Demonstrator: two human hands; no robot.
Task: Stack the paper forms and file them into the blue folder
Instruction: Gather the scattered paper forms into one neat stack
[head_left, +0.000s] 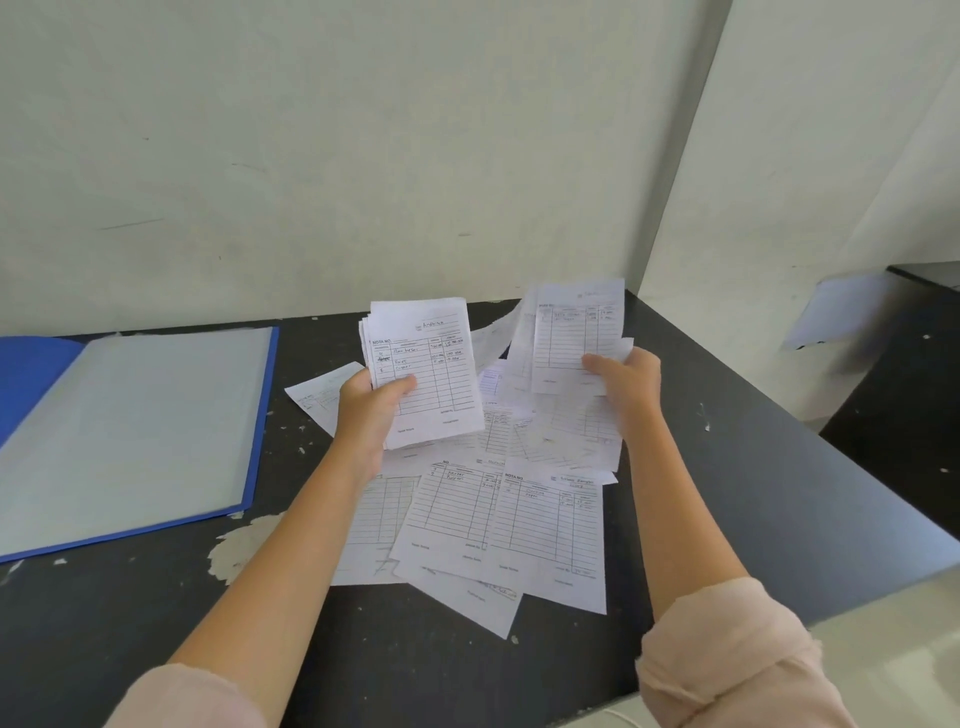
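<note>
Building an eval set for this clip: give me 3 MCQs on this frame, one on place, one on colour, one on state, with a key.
1. Where does the folder lie relative to the loose forms on the table?
A. To their left
B. To their right
C. On top of them

2. What colour is the folder's cover?
A. Red
B. Blue
C. Green

3. What is the left hand doing?
A. Resting flat on the table
B. Closing the folder
C. Holding a small stack of forms above the table

Key:
1 A, the folder sits at the left edge of the view, with the scattered forms in the middle.
2 B, a blue border shows around its pale inner sheet.
3 C, the fingers wrap the stack's lower left edge, while the right hand holds another form.
</note>
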